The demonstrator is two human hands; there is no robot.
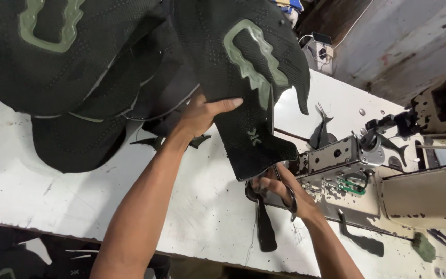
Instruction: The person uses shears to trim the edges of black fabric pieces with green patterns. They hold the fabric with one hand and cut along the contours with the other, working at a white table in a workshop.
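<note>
Fabric piece (254, 103), black with a pale green wavy patch, hangs above the middle of the white tabletop (52, 191), pinched at its edge by the left hand (202, 116). The right hand (280, 188) is closed around scissors (289, 199) at its lower corner, beside the sewing machine (347, 160) along the tabletop's right edge.

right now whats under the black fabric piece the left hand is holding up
Under the black fabric piece lie the white table and small dark offcuts beside the left hand. Its lower corner hides part of the right hand with the scissors; the blades are covered.
</note>
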